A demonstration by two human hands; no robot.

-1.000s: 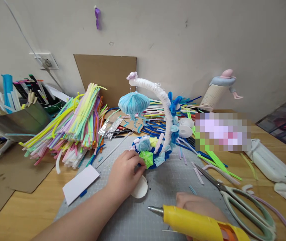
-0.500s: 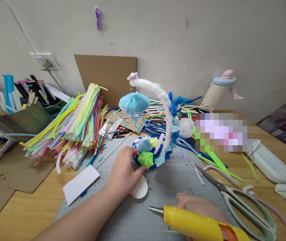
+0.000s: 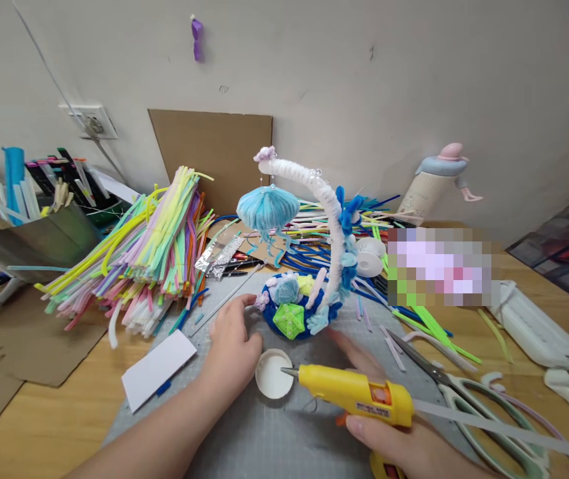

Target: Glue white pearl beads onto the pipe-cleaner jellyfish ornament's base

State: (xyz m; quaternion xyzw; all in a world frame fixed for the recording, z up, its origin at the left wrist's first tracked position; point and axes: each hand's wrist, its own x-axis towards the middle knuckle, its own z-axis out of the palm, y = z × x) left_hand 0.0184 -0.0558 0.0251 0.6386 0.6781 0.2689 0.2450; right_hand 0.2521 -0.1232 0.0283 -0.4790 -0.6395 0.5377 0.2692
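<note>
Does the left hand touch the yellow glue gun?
Apart. In the head view, a clear gap between the left hand and glue gun shows a white dish.

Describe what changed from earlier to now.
The left hand drew leftward, off the green star, to the edge of the blue base. The yellow glue gun moved forward and leftward; the right hand now stretches toward the base. The jellyfish and scissors stayed put.

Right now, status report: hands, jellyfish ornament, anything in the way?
Left hand at blue base's left edge. Right hand holding yellow glue gun. Fuzzy jellyfish hanging from white arch. Round white lid in front of base.
</note>
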